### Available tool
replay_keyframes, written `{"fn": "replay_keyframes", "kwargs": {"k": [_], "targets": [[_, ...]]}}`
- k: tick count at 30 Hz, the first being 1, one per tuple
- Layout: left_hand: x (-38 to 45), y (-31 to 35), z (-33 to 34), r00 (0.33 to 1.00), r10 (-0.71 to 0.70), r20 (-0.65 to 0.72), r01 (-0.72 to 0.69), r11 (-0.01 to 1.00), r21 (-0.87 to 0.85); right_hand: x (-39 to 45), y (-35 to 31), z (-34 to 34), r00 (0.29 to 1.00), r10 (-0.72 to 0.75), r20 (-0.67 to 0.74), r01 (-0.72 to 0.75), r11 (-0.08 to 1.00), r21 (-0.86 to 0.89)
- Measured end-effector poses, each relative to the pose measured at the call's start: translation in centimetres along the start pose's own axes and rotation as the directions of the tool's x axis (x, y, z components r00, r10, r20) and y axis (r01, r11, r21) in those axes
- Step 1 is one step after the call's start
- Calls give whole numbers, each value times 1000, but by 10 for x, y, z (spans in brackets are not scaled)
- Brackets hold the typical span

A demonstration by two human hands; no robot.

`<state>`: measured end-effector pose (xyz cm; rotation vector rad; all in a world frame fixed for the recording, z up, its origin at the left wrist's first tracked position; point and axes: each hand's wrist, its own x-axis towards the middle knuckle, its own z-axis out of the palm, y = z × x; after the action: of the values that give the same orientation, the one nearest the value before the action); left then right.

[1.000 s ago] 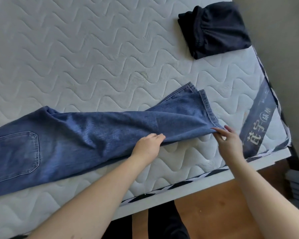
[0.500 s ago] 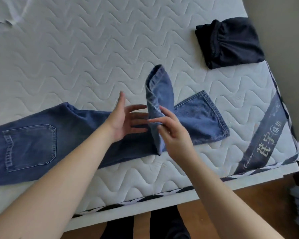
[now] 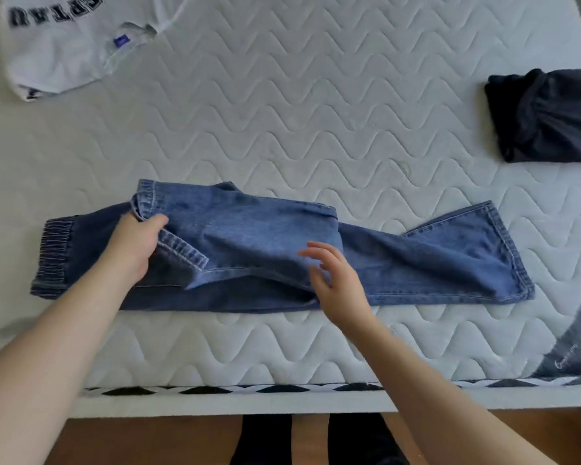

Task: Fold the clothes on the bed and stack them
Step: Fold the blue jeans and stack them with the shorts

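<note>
Jeans (image 3: 269,243) on bed (image 3: 282,112): heavy, limp denim, likely unslippery. Left hand (image 3: 133,245) pinches folded-over hem; right hand (image 3: 336,276) open, hovering. Best grip: hems, waistband.

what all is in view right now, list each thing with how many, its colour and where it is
jeans: one, blue, across the near middle of the mattress, one leg folded back toward the waistband
white top: one, white with dark lettering, far left corner
dark garment: one, black, folded, right edge
mattress: one, white quilted, under everything
floor: wooden brown, bottom edge
left hand: grips the folded leg's hem
right hand: fingers spread, over the jeans' middle
</note>
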<state>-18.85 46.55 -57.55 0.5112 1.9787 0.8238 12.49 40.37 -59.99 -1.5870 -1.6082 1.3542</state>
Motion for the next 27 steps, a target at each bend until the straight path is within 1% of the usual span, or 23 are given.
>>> {"fn": "replay_keyframes", "kwargs": {"k": [3,5,8,9,10,11,13,16,19,22,27], "targets": [[16,-31,-43,994,38,-106,-18,982,189,11,22,-1,987,163,-4,-162,982,-98],[18,-49,-55,985,79,-151,-25,943,333,16,34,-2,972,236,-8,-235,959,-157],[18,-69,-58,970,65,-235,46,898,437,22,43,-2,959,280,-33,-281,942,-182],[18,-74,-56,963,101,-248,31,877,479,23,44,-4,956,292,-41,-294,938,-182],[16,-75,-51,954,175,-242,-19,844,535,24,44,-6,952,301,-51,-305,934,-184],[14,-78,-44,940,267,-213,-96,804,587,26,44,-9,950,307,-64,-314,931,-187],[5,-75,-22,897,433,-83,-285,712,641,28,43,-18,947,307,-99,-320,929,-183],[-12,-65,23,829,535,162,-503,589,632,29,45,-37,936,316,-154,-339,927,-161],[-29,-55,74,737,560,379,-663,489,566,25,52,-64,921,330,-207,-362,922,-140],[-47,-49,130,624,553,552,-781,412,470,21,67,-101,898,357,-256,-396,910,-122],[-69,-45,222,516,473,714,-854,351,384,17,111,-164,844,411,-345,-483,862,-155]]}}
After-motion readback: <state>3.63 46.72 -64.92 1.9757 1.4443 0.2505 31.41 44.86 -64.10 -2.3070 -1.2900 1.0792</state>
